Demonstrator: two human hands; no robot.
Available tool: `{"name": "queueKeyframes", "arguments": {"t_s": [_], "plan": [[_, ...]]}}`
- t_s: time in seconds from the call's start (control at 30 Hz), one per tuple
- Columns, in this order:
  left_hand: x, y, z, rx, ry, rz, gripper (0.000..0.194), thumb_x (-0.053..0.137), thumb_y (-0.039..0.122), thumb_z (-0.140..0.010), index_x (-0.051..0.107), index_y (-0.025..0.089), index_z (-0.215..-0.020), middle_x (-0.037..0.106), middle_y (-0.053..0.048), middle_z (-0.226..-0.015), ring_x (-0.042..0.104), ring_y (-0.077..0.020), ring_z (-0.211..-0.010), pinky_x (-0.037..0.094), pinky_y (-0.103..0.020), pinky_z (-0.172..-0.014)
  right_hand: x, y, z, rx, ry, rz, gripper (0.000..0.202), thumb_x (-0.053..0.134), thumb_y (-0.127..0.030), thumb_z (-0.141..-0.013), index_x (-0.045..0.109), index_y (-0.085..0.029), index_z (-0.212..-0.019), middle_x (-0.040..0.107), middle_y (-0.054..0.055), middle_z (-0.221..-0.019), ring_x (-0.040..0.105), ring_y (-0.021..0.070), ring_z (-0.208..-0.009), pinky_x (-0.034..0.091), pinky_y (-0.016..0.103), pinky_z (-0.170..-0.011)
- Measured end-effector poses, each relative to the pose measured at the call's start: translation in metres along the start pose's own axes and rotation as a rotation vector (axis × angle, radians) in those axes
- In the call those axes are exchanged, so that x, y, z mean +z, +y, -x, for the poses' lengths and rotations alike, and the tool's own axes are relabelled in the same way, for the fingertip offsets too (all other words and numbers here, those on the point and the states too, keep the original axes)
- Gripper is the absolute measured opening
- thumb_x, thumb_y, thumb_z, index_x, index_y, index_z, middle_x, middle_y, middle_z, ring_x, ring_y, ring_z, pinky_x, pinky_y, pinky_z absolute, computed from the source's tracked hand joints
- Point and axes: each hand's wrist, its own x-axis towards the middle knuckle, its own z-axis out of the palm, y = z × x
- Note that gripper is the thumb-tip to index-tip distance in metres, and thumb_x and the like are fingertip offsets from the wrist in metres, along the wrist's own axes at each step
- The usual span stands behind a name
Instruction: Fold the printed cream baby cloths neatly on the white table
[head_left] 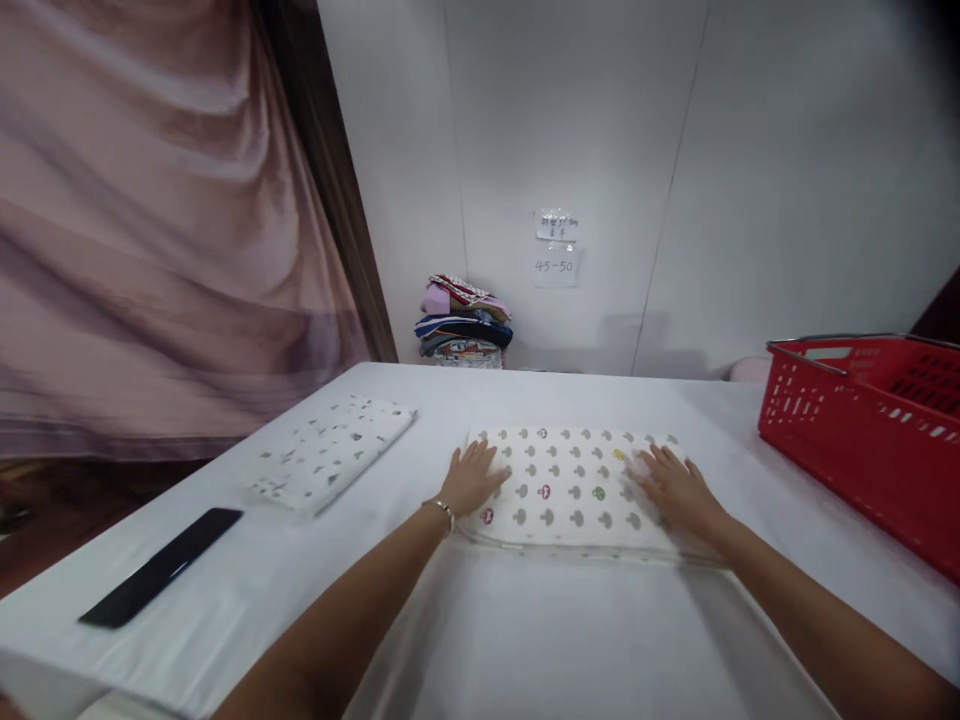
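In front of me a folded white cloth [564, 490] with a print of grey mushrooms, a few of them coloured, lies flat on the white table [570, 630]. Resting on its left side is my left hand [472, 478], fingers spread, a bracelet at the wrist. My right hand [677, 488] lies on the cloth's right side, also flat with the fingers apart. Neither hand grips anything. Another folded white cloth [330, 450], with small scattered dark motifs, lies to the left, apart from my hands.
A black flat strip [161, 567] lies at the table's left. On the right stands a red plastic basket [862, 430] with a metal handle. Several folded fabrics [465, 325] are stacked by the wall, near paper signs [557, 265]. A pink curtain [165, 220] hangs at left.
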Motion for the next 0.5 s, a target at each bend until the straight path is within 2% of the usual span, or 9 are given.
{"name": "queueKeyframes", "arguments": {"t_s": [0.07, 0.27, 0.37, 0.5], "plan": [[0.0, 0.003, 0.005, 0.036, 0.029, 0.008, 0.06, 0.031, 0.054, -0.091, 0.036, 0.02, -0.14, 0.025, -0.01, -0.151, 0.017, -0.0253, -0.141, 0.014, -0.049, -0.113, 0.0, -0.003, 0.005, -0.012, 0.001, -0.001, 0.058, 0.024, -0.047, -0.092, 0.033, -0.02, -0.143, 0.025, 0.007, -0.152, 0.014, 0.025, -0.141, 0.017, 0.048, -0.112], [0.016, 0.005, 0.019, 0.063, -0.027, -0.014, 0.061, 0.034, 0.055, -0.089, 0.039, 0.019, -0.138, 0.03, -0.01, -0.15, 0.021, -0.0262, -0.14, 0.014, -0.049, -0.113, 0.007, -0.003, 0.023, 0.032, -0.096, -0.091, 0.056, 0.024, -0.049, -0.093, 0.037, -0.021, -0.139, 0.027, 0.009, -0.151, 0.019, 0.0271, -0.14, 0.021, 0.05, -0.11], [0.016, 0.003, 0.023, 0.046, -0.034, -0.013, 0.063, 0.034, 0.055, -0.089, 0.038, 0.017, -0.139, 0.027, -0.011, -0.151, 0.019, -0.0269, -0.14, 0.015, -0.049, -0.112, 0.002, 0.001, 0.031, 0.053, -0.076, -0.086, 0.054, 0.026, -0.046, -0.094, 0.036, -0.02, -0.139, 0.025, 0.01, -0.152, 0.017, 0.0269, -0.14, 0.019, 0.05, -0.11], [0.017, -0.003, 0.034, 0.027, 0.032, 0.003, 0.063, 0.034, 0.054, -0.09, 0.036, 0.016, -0.14, 0.027, -0.01, -0.151, 0.016, -0.0268, -0.141, 0.014, -0.051, -0.112, -0.001, 0.006, 0.048, 0.104, -0.034, -0.162, 0.051, 0.036, -0.046, -0.092, 0.042, -0.021, -0.136, 0.026, 0.011, -0.151, 0.016, 0.0276, -0.14, 0.013, 0.05, -0.111]]}}
